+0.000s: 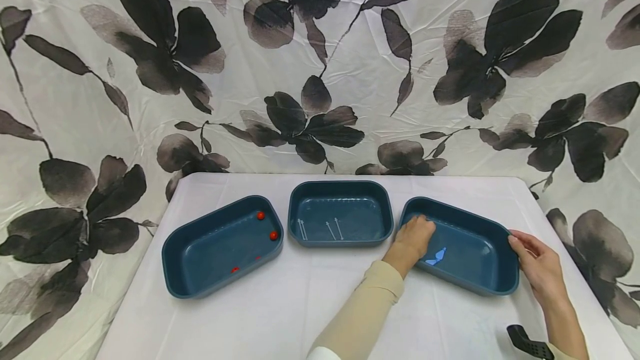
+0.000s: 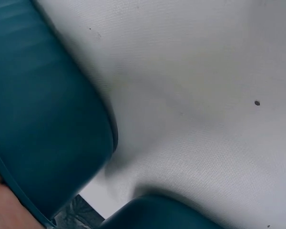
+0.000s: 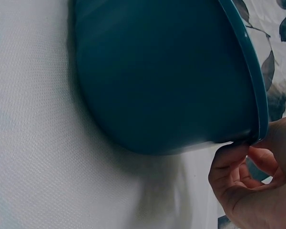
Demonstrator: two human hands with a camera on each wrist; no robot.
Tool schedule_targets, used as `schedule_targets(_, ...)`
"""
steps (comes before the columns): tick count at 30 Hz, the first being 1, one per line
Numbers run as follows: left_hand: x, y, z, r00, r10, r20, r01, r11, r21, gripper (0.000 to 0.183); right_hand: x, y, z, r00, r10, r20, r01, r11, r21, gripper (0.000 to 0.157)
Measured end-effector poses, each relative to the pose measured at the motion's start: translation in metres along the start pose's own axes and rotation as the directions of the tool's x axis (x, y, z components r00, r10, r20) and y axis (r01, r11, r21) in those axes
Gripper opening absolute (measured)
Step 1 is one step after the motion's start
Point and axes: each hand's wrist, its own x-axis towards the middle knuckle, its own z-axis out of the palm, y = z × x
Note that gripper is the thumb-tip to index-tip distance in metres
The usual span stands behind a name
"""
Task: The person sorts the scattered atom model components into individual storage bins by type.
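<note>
The right-hand tray (image 1: 492, 288), dark teal with rounded corners, lies angled on the table. My left hand (image 1: 416, 236) reaches over its near rim into the left end, knuckles up. Those fingertips are hidden, so whatever they may hold does not show. Small bright blue pieces (image 1: 438, 256) lie in the tray just right of that hand; their exact kind is unclear. At the opposite end, my right hand (image 1: 541, 263) pinches the rim between thumb and fingers. The right wrist view shows the fingers (image 3: 231, 164) bent up against the underside of the rim.
A middle teal tray (image 1: 341, 244) holds several thin white sticks (image 1: 331, 230). In the left teal tray (image 1: 175, 288) are two red balls (image 1: 260, 215) and small red bits (image 1: 235, 269). White cloth (image 1: 280, 326) covers the table; a floral curtain (image 1: 350, 71) hangs behind it.
</note>
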Motion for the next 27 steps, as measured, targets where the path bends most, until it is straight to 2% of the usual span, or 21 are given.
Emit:
schedule_targets(6, -0.002, -0.002, -0.002, 0.999, 0.039, -0.033, -0.04, 0.999, -0.035, 0.023, 0.0, 0.0, 0.0, 1.0, 0.003, -0.001, -0.003, 1.0, -0.002, 0.065)
schedule_targets(11, -0.004, -0.006, -0.006, 0.992, 0.071, -0.102, -0.083, 0.989, -0.119, 0.019, 0.0, 0.001, 0.0, 1.0, -0.002, -0.001, 0.002, 1.0, 0.002, 0.065)
schedule_targets(15, -0.008, -0.012, -0.01, 0.983, 0.099, -0.153, -0.131, 0.968, -0.214, 0.016, 0.0, 0.0, 0.0, 1.0, -0.008, -0.005, 0.008, 1.0, 0.005, 0.064)
schedule_targets(18, -0.011, -0.018, -0.013, 0.98, 0.102, -0.169, -0.151, 0.937, -0.314, 0.016, -0.001, -0.001, 0.0, 1.0, -0.007, -0.008, 0.007, 1.0, 0.003, 0.064)
schedule_targets(21, -0.014, -0.023, -0.015, 0.978, 0.099, -0.182, -0.169, 0.891, -0.422, 0.017, -0.001, -0.001, 0.0, 1.0, -0.008, -0.006, 0.008, 1.0, 0.003, 0.064)
schedule_targets(27, -0.023, -0.033, -0.016, 0.962, 0.126, -0.242, -0.24, 0.809, -0.537, 0.017, -0.001, -0.002, 0.0, 1.0, 0.006, -0.009, -0.006, 1.0, 0.005, 0.062)
